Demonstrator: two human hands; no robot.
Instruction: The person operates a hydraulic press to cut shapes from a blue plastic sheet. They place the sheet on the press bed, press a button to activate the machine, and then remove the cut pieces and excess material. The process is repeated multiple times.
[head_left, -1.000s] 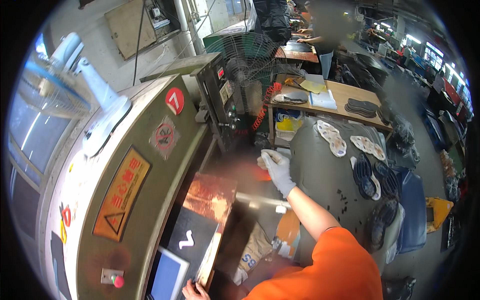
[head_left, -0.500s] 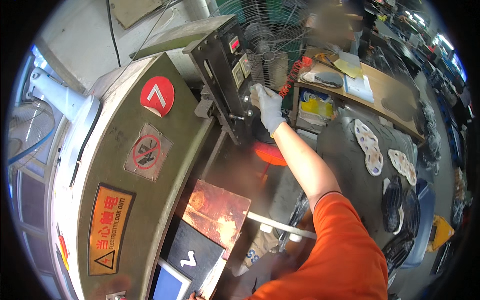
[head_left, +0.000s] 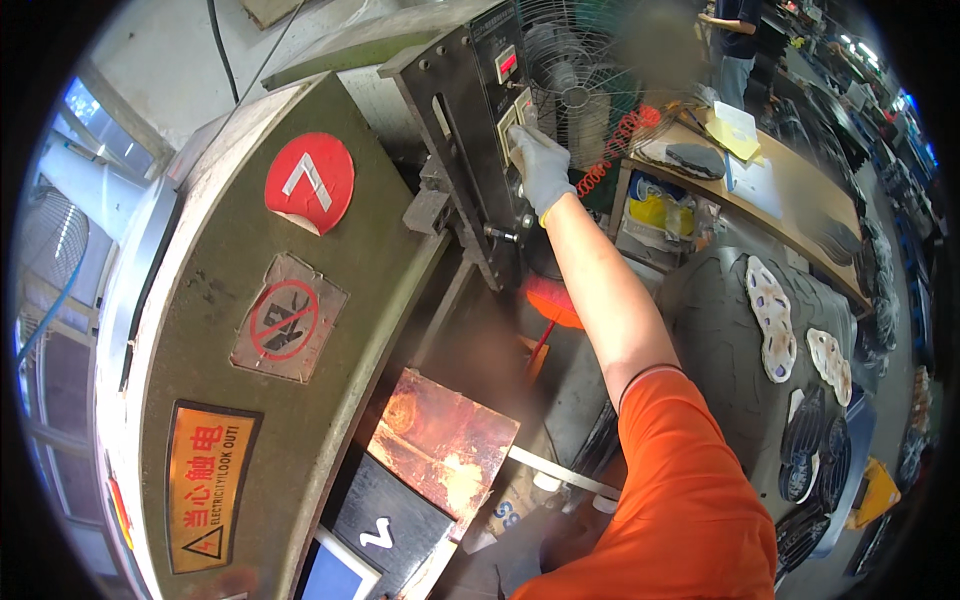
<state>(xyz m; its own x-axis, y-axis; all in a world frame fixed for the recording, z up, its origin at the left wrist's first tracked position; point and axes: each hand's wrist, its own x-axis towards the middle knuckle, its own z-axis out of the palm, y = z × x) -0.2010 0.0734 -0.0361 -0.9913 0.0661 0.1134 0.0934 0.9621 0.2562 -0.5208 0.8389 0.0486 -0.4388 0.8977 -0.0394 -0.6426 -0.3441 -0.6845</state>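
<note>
My right hand, in a pale work glove, reaches up to the black control panel of a large green machine. Its fingers are stretched toward a cream-framed switch or gauge and seem to touch it; the glove hides the exact contact. Nothing shows in the fingers. Above the glove a small display glows red. Below it, a metal knob sticks out from the panel. My left hand is out of view.
Beneath the machine's edge lie a scorched reddish board and a black plate with a white mark. To the right, pale shoe soles rest on a dark covered surface. A wire fan and wooden desk stand behind.
My right hand has moved up the panel from near the knobs to the cream-framed part. The fingertips of my left hand have left the lower edge. The view has shifted slightly.
</note>
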